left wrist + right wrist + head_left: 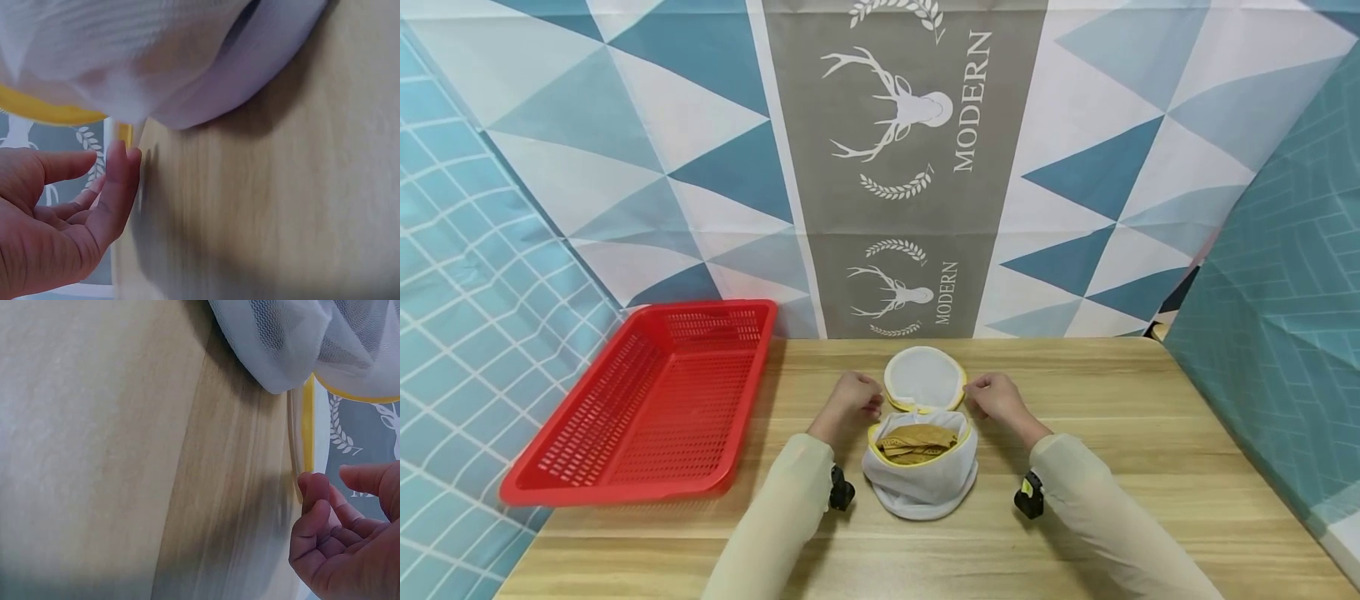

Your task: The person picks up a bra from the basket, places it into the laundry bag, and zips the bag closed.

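Observation:
A white mesh laundry bag [921, 493] with yellow zip trim stands on the table. Its round lid [923, 377] is folded back and lies flat behind it. Inside the bag is a folded mustard-brown cloth item [917, 442], its kind unclear. My left hand [855, 395] is just left of the lid, fingers bent loosely; the left wrist view shows a gap between thumb and fingertips [115, 153]. My right hand [997, 397] is at the lid's right edge. In the right wrist view its fingertips [315, 484] are by the yellow trim [307, 431], thumb apart.
A red plastic basket [745, 417] with slotted sides stands at the table's left. A patterned cloth [902, 192] hangs behind the wooden table [1120, 500], with blue-tiled sheets at both sides. Each wrist carries a small black camera [841, 490].

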Demonstrator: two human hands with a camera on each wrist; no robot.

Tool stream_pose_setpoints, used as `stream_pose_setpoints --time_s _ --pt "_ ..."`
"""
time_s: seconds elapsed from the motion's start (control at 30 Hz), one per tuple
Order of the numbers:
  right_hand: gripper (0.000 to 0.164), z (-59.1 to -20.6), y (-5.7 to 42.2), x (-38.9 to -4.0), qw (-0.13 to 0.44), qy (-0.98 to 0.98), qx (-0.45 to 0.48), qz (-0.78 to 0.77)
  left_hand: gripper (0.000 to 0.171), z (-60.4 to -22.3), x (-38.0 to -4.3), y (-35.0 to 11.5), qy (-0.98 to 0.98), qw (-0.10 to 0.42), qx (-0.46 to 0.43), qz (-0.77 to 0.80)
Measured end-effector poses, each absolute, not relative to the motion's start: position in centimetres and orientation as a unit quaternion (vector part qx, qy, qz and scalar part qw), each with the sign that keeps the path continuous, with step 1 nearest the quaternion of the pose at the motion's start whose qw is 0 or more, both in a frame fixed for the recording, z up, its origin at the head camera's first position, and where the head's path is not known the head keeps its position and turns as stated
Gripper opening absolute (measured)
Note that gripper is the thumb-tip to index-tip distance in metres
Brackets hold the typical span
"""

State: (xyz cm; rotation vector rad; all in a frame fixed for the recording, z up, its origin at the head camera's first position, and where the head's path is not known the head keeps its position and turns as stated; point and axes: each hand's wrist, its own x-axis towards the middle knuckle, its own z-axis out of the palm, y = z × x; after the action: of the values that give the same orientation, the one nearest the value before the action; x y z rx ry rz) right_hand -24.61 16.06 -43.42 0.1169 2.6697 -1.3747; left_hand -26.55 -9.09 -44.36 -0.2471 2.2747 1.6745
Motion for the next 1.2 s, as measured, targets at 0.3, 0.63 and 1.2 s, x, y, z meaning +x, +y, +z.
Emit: stream_pose_setpoints --time_s 0.3,0.63,1.2 --pt "0.026 -44.1 16.1 -24.6 0.085 0.873 0.052 -0.477 0.019 -44.8 -26.9 -8.4 0.790 0.173 -0.115 0.577" --pt "0.032 -44.7 16.1 -25.0 0.097 0.874 0.052 -0.474 0.020 -44.0 -26.3 -8.2 0.783 0.177 -0.124 0.583" --pt "0.022 -44.9 15.9 -25.5 0.099 0.859 0.063 -0.499 0.034 -44.3 -27.3 -7.6 0.743 0.200 -0.138 0.624"
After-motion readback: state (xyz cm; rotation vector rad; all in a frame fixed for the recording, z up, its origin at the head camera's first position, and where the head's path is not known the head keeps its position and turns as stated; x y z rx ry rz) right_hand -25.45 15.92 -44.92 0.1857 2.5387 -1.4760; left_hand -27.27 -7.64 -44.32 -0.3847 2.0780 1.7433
